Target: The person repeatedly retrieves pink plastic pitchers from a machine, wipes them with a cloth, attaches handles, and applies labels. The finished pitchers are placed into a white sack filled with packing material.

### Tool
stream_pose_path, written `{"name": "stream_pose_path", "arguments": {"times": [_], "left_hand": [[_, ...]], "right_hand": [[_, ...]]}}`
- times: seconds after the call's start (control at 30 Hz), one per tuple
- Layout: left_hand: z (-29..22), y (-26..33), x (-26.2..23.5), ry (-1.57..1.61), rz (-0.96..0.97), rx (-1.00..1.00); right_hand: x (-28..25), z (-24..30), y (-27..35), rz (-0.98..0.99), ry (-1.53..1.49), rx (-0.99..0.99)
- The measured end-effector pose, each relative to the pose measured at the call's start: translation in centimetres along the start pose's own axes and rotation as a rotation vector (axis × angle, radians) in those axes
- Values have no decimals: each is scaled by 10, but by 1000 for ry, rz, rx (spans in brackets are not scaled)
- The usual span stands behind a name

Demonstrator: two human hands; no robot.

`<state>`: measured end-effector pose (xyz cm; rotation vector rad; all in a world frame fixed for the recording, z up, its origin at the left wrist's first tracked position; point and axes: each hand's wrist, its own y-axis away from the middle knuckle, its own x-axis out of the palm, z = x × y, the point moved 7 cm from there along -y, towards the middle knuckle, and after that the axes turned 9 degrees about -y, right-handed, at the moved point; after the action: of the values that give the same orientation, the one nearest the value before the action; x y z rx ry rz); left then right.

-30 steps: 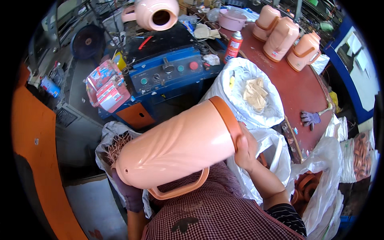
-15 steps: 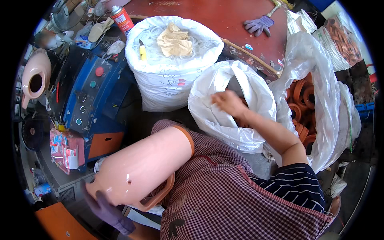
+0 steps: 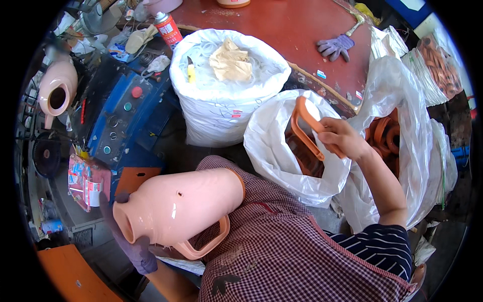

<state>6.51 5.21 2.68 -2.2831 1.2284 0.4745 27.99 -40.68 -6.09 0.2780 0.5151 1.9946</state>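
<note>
Right hand [image 3: 342, 138] now lifted from bag [image 3: 282, 151], grip closed on orange handle [image 3: 306, 126]

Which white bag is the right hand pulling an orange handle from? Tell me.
The smaller open bag under the right hand, holding orange handles; the big sack holds crumpled paper.

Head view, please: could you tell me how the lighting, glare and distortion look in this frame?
Head view: bright, even light; small glare streaks on the pink jug body in the gloved left hand; fisheye bends the red table edge, with black corners; the right hand and orange handle look sharp.
</note>
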Motion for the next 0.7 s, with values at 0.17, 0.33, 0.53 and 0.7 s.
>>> {"name": "stream_pose_path", "arguments": {"times": [0.17,0.33,0.53,0.7], "left_hand": [[-32,-5,32,222,184,21],[-121,-21,64,108,544,404],[-128,-1,64,17,537,584],[-133,4,66,110,493,691]], "right_hand": [[81,56,9,38,317,-595],[198,135,-5,142,783,-1445],[227,195,22,323,689,-1634],[243,259,-26,104,583,-1474]]}}
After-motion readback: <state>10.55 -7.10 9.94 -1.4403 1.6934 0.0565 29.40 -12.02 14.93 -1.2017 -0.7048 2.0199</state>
